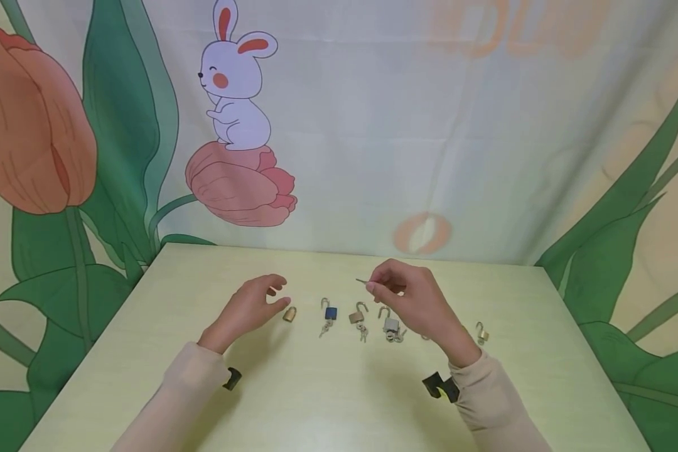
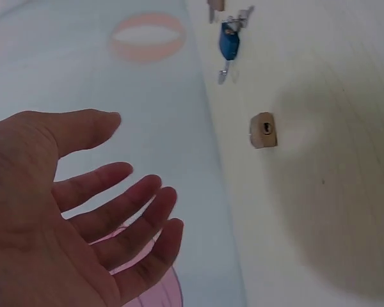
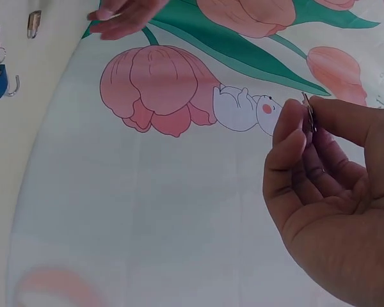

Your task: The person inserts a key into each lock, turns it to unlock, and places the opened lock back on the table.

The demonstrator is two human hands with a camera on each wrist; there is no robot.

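Between thumb and fingertips, my right hand (image 1: pixel 415 298) pinches a small thin metal key (image 1: pixel 362 280), raised over the far part of the table. Its tip pokes out to the left; most of it is hidden by the fingers, also in the right wrist view, where the key (image 3: pixel 309 114) shows edge-on. My left hand (image 1: pixel 253 306) hovers with fingers loosely spread and holds nothing, its thumb close above a small brass padlock (image 1: pixel 289 315). That padlock has its shackle closed, and its keyhole faces the left wrist camera on the lock body (image 2: pixel 265 130).
Right of the brass padlock, a blue padlock (image 1: pixel 331 313), another brass one (image 1: pixel 356 317) and a silver one (image 1: pixel 391 325) lie with shackles open and keys attached. Another small padlock (image 1: pixel 483 336) lies beyond my right wrist. A printed curtain (image 1: pixel 361 157) hangs behind the table (image 1: pixel 328 402).
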